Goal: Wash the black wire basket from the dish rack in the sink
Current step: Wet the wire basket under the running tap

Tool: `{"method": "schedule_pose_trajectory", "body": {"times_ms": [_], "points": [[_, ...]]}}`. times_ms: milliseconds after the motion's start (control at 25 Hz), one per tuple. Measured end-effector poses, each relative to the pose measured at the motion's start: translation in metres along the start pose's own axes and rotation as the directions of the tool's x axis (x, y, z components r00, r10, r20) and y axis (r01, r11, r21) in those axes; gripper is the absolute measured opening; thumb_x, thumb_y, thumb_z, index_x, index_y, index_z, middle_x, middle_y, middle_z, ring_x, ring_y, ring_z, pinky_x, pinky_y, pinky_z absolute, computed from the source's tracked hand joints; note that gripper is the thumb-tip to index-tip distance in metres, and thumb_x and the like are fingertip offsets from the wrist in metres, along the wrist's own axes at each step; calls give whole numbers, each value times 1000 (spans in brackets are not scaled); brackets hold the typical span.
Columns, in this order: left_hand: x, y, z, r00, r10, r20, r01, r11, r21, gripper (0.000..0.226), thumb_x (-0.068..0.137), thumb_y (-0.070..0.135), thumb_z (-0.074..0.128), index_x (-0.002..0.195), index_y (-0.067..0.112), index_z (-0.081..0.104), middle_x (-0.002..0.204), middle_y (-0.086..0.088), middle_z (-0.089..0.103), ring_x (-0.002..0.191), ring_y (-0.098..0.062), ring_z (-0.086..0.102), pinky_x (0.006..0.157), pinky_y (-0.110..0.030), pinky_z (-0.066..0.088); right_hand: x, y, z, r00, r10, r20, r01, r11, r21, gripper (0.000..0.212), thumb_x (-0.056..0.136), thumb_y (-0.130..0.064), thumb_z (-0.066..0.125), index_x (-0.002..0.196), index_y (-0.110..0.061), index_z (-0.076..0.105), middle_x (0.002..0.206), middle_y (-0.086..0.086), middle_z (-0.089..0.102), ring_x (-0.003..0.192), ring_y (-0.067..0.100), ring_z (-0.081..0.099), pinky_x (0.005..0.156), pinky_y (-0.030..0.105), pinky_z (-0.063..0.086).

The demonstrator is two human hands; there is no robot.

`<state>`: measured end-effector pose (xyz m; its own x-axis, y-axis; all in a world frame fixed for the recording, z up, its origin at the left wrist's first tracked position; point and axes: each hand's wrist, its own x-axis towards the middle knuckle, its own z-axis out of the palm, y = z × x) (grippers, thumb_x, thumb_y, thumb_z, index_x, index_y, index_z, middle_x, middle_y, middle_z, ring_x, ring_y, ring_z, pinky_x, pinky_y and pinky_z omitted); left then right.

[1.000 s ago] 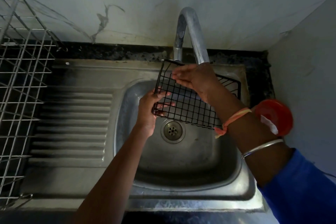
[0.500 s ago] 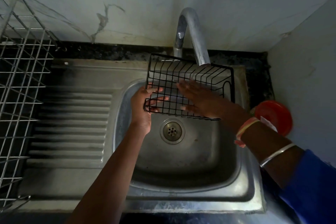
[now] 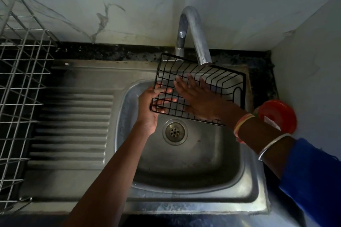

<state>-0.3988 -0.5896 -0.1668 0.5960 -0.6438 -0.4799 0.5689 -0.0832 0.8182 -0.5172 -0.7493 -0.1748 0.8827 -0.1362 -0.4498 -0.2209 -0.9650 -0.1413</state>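
A pale marbled wall (image 3: 239, 2) with grey veins rises behind a dark speckled stone counter strip (image 3: 114, 52), seen from above. Set into the counter is a stainless steel sink (image 3: 184, 175) with a ribbed draining board (image 3: 73, 123) on its left side and a round metal drain (image 3: 175, 132) in the bottom of the basin. A curved chrome tap (image 3: 195, 35) arches out from the back edge, its spout pointing down over the basin.

The black wire basket (image 3: 223, 83), a shallow rectangular tray of thin grid wire, is held above the basin directly under the tap spout, tilted so its open inside faces the viewer. The left hand (image 3: 150, 106) grips the basket's lower left corner, with fingers curled through and round the wire. The right hand (image 3: 199, 99) lies flat against the inside of the basket's grid floor, fingers straight and spread, gripping nothing. The right wrist wears an orange thread band (image 3: 241, 124) and a thin silver bangle (image 3: 271, 144), and a blue sleeve (image 3: 313, 180) covers the arm below them.

At the far left stands a silver wire dish rack (image 3: 20, 86). On the counter at the right, beside the sink, sits a round red plastic lid (image 3: 280, 114), partly hidden by the right forearm.
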Motion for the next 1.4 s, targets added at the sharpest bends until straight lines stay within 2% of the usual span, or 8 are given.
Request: {"method": "schedule_pose_trajectory", "body": {"times_ms": [120, 320, 480, 640, 800, 1040, 1240, 1400], "points": [[1, 3, 7, 1000, 18, -14, -18, 1000, -11, 67, 61, 48, 63, 118, 11, 63, 110, -11, 73, 92, -35, 70, 51, -27, 32, 8, -6, -2, 990, 118, -78, -113, 991, 70, 88, 98, -49, 40, 145, -22, -29, 154, 1, -35, 142, 26, -29, 118, 55, -2], [4, 0, -20, 997, 49, -53, -53, 995, -87, 73, 68, 47, 60, 127, 4, 58, 116, -15, 69, 99, -39, 67, 54, -29, 32, -7, 6, -6, 990, -139, -15, 140, 983, 115, 69, 102, -39, 35, 151, -30, -12, 157, -11, -23, 143, 16, -23, 118, 37, -8], [5, -2, -15, 999, 37, 20, -36, 998, -42, 76, 73, 45, 58, 134, 0, 53, 115, -14, 70, 100, -38, 67, 52, -26, 38, 9, 2, -4, 993, 112, -35, -105, 982, 160, 81, 94, -65, 23, 148, -27, -23, 153, -3, -35, 141, 23, -31, 119, 49, -6], [4, 1, -21, 997, 69, -47, -71, 996, -48, 74, 68, 46, 62, 126, 1, 57, 115, -16, 68, 102, -42, 65, 54, -31, 28, -6, 7, -10, 998, -61, 18, 56, 973, 224, 70, 101, -45, 35, 151, -31, -11, 155, -11, -26, 143, 15, -23, 116, 35, -6], [7, 4, -22, 993, 112, -22, -111, 994, 17, 80, 68, 44, 63, 133, -2, 53, 125, -23, 66, 100, -40, 67, 56, -31, 31, -12, 0, 5, 992, 113, -59, -94, 962, 256, 78, 100, -46, 39, 151, -25, -16, 157, -7, -25, 148, 16, -1, 119, 40, 11], [2, -3, -16, 997, 70, 24, -70, 998, -9, 68, 73, 43, 61, 129, 4, 57, 121, -17, 68, 101, -39, 68, 58, -31, 33, 4, -7, 4, 792, 365, -489, -163, 899, 406, 33, 92, -13, 56, 125, -13, 62, 122, 10, 58, 109, 30, 55, 89, 42, 48], [-1, -4, -11, 999, 49, -2, -49, 998, 43, 61, 78, 33, 60, 131, 3, 56, 115, -11, 71, 99, -38, 68, 54, -27, 34, 12, 1, -2, 898, 359, -254, -304, 924, 232, 31, 96, -20, 48, 123, -20, 62, 115, 6, 66, 104, 28, 60, 86, 37, 50], [-7, -13, -13, 999, 40, 3, -40, 999, -5, 69, 76, 37, 62, 135, 2, 52, 116, -11, 70, 100, -36, 68, 56, -28, 34, 12, 5, -16, 948, 319, -2, -235, 702, 672, 17, 93, -6, 54, 105, -3, 66, 94, 14, 68, 70, 21, 66, 66, 27, 55]]}}
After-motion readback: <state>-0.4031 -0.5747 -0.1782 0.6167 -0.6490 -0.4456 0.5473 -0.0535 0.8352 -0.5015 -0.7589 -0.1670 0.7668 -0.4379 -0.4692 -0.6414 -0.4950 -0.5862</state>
